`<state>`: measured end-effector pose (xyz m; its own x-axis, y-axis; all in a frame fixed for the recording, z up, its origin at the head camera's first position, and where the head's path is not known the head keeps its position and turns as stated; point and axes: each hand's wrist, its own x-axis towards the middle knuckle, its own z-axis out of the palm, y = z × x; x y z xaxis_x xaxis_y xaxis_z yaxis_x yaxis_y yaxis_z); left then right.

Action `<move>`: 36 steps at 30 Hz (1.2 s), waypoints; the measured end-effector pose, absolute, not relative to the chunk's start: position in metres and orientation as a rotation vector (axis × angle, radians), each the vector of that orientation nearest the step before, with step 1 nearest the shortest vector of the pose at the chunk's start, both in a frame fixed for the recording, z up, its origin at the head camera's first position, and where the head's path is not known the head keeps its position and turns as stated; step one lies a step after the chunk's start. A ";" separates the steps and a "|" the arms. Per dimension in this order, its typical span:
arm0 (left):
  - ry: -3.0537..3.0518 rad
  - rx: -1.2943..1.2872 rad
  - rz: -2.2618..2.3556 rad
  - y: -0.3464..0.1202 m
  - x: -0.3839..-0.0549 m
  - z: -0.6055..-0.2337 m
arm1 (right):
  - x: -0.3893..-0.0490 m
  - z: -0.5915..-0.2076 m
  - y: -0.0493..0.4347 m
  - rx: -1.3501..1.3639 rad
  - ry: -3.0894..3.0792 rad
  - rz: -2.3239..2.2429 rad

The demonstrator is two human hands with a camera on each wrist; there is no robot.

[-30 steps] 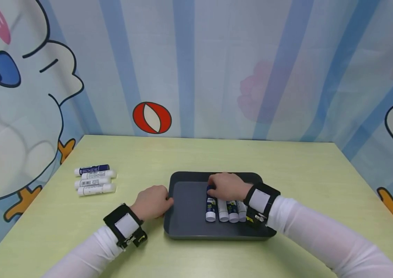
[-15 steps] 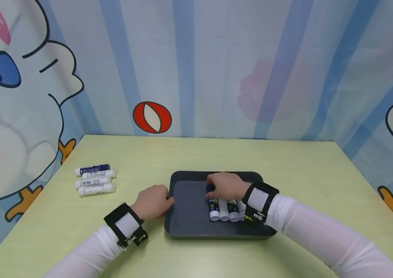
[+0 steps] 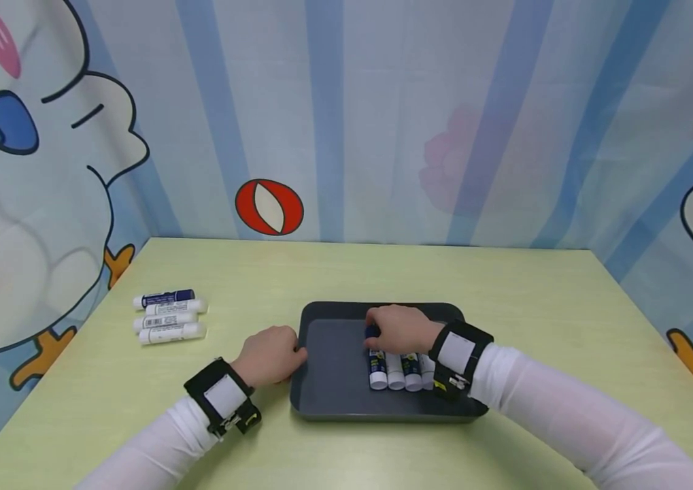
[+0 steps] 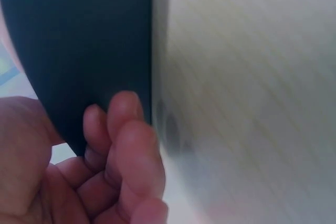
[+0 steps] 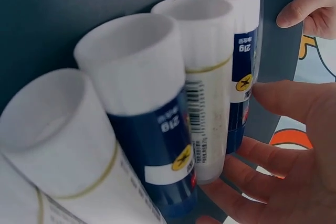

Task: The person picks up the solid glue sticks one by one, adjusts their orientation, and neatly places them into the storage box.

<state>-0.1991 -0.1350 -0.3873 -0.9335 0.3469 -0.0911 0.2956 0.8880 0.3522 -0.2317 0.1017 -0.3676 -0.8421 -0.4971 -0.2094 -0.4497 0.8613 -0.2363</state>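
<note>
Has slid the leftmost blue glue stick (image 3: 377,373) slightly rightward since a second ago, closing the gap to the white glue stick (image 3: 395,373) beside it in the gray tray (image 3: 330,367). Reaches in from the right with the forearm slanting across the counter (image 3: 524,292) and the right hand (image 3: 404,329) back-up over the row's far ends, with thumb against the blue stick's outer side and fingers bent about its dark end; cannot tell how firmly. Grips the tray's left edge with the left hand (image 3: 268,354), fingers curled against it and thumb partly hidden behind it in the left wrist view. Covers the row's far ends from the head camera, and, with the black wristband (image 3: 461,354), part of the second white glue stick (image 3: 428,373). Shows a fifth stick (image 5: 18,195) only in the right wrist view, cut off at the lower left.
</note>
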 end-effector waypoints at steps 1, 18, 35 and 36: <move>2.904 0.496 0.508 -0.135 -0.199 -0.387 | -0.232 -0.367 0.102 -0.716 2.772 -0.257; 2.902 0.478 0.503 -0.135 -0.198 -0.389 | -0.230 -0.339 0.138 -0.725 2.918 -0.594; 2.903 0.472 0.484 -0.134 -0.200 -0.388 | -0.203 -0.346 0.207 -0.482 3.135 -0.494; 2.904 0.471 0.484 -0.133 -0.200 -0.387 | -0.200 -0.348 0.211 -0.453 3.129 -0.452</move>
